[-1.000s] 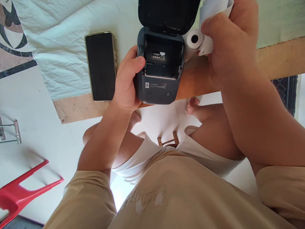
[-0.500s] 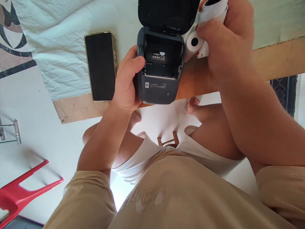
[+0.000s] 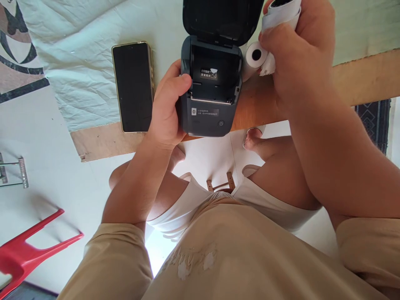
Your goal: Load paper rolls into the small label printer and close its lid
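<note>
A small dark grey label printer stands at the near edge of the wooden table with its lid flipped up and its paper bay bare. My left hand grips the printer's left side, thumb on its rim. My right hand is closed round a white paper roll at the top of the view, just right of the lid. A second white paper roll lies on the table against the printer's right side, under my right fingers.
A black phone lies face up on a pale green cloth left of the printer. Below the table edge are my knees and a white floor. A red plastic chair leg shows at the lower left.
My right hand has rolled the loose paper up into a roll held near the top edge. The left hand and printer stay put.
</note>
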Motion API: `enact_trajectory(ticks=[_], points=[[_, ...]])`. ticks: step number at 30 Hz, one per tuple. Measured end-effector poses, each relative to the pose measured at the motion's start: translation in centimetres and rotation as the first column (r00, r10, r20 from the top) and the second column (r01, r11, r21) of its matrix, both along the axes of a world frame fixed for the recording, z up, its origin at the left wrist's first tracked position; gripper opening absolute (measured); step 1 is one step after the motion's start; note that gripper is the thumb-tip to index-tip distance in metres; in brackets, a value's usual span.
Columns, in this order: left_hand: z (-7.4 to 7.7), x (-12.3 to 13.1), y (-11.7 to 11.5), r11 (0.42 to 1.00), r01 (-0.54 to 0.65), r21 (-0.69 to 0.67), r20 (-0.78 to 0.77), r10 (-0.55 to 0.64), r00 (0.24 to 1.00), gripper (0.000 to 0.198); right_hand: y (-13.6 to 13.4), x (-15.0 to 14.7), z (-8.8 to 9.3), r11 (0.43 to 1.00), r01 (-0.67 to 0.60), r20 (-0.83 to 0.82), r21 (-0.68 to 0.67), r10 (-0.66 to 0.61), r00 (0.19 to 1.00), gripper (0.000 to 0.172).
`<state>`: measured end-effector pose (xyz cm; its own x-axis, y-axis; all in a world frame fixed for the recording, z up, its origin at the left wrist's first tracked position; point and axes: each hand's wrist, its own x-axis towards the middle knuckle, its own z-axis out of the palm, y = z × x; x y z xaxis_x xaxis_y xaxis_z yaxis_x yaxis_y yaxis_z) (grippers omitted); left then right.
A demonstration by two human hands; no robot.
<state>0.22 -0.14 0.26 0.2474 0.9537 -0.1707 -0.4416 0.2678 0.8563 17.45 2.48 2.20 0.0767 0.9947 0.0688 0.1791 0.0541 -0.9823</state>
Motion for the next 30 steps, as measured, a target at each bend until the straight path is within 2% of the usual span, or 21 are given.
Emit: enact_trajectory(ticks=[5, 12, 20, 26, 30], points=[[-0.12, -0.04, 0.15, 1.0, -0.024, 0.02, -0.014, 0.024, 1.0, 0.018, 0.06, -0.04, 0.13, 1.0, 0.017, 0.02, 0.003, -0.017, 1.0, 0.021], [0.07, -0.12, 0.08, 1.0, 0.006, 0.0, -0.012, -0.006, 1.0, 0.015, 0.18, 0.24, -0.04, 0.999, 0.021, 0.026, 0.033, -0.022, 0.999, 0.021], [-0.03, 0.09, 0.02, 0.998, -0.057, -0.016, -0.052, 0.056, 0.997, 0.016, -0.08, -0.04, 0.34, 0.999, 0.03, 0.056, 0.034, -0.032, 0.998, 0.02], [0.42, 0.17, -0.17, 1.0, -0.023, -0.002, 0.008, 0.023, 1.0, 0.013, -0.1, 0.64, 0.39, 0.991, 0.065, 0.068, 0.114, -0.073, 0.995, 0.025], [0.35, 0.16, -0.16, 1.0, -0.021, -0.004, -0.011, 0.021, 1.0, 0.013, -0.47, 0.69, 0.93, 0.987, 0.058, 0.052, 0.147, -0.066, 0.996, 0.026]])
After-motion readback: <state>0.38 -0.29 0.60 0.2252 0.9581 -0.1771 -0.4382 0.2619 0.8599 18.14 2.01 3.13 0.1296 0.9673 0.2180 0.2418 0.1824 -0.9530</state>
